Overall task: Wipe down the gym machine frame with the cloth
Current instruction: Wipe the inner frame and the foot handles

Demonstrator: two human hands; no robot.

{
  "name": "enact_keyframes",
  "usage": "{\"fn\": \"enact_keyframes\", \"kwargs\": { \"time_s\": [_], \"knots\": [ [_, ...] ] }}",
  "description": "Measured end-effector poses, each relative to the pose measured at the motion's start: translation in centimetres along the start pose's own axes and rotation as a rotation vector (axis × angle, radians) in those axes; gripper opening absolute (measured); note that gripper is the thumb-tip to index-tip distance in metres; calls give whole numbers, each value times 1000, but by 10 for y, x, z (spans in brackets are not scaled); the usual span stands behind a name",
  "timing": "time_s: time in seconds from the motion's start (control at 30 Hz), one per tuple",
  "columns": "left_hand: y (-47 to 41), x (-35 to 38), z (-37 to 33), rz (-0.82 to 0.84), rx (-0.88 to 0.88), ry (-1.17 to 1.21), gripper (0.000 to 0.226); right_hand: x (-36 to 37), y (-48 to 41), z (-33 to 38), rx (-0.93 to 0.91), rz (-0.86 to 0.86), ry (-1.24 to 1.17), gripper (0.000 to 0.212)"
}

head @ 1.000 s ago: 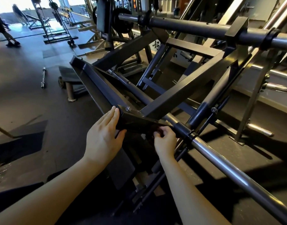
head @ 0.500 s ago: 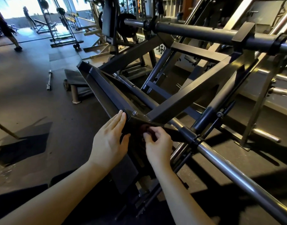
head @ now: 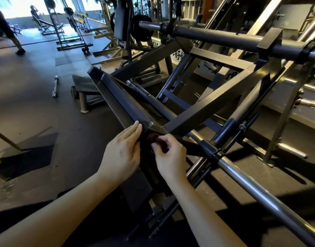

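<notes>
The left hand lies flat, fingers straight and together, against the near end of the dark sloping beam of the gym machine frame, just below centre of the frame. Just right of it, the right hand is curled, fingertips pinched on a dark reddish cloth pressed to the frame's corner plate under a bolt. The cloth is mostly in shadow. A shiny steel bar runs to the lower right. At left, a short barbell lies on the floor.
</notes>
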State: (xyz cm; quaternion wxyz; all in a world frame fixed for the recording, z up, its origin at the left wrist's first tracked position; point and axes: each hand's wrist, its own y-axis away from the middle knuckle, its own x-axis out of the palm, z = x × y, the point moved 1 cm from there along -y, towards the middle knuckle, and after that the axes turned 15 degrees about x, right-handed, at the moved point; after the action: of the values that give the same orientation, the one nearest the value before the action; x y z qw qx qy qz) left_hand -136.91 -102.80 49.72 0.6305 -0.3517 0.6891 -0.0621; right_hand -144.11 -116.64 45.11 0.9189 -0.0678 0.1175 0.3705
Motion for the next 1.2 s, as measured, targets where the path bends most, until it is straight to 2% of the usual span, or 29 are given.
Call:
{"fn": "enact_keyframes", "kwargs": {
  "time_s": [0.17, 0.43, 0.5, 0.63, 0.67, 0.73, 0.83, 0.9, 0.97, 1.1, 1.2],
  "knots": [
    [-1, -2, -3, 20, -19, 9, 58, -13, -15, -13, 216, -88, 81, 15],
    [-1, -5, -3, 21, -64, 56, 57, 0, 7, 22, -54, -1, 68, 10],
    [-2, -6, -2, 26, -74, 59, 58, -3, -2, 9, 21, -3, 81, 12],
    [-1, -8, -1, 43, -70, 81, 61, -24, -34, -27, 350, -78, 185, 12],
    [0, -7, -2, 36, -72, 84, 61, -28, -36, -30, 378, -93, 220, 12],
    [0, -5, -3, 24, -76, 88, 62, -23, -29, -23, 291, -88, 262, 11],
    [0, -2, -6, 6, -87, 86, 64, -3, -7, 0, 33, -40, 228, 8],
    [-1, -2, -6, 4, -88, 80, 63, 2, -6, -3, -33, -45, 215, 9],
    [-1, -1, -5, 11, -84, 79, 63, -4, -18, -19, 29, -82, 274, 11],
    [1, 2, -6, -6, -80, 73, 64, -31, -58, -67, 323, -143, 441, 11],
    [1, 1, -9, -7, -87, 73, 64, -47, -73, -74, 403, -105, 540, 13]
  ]
}}
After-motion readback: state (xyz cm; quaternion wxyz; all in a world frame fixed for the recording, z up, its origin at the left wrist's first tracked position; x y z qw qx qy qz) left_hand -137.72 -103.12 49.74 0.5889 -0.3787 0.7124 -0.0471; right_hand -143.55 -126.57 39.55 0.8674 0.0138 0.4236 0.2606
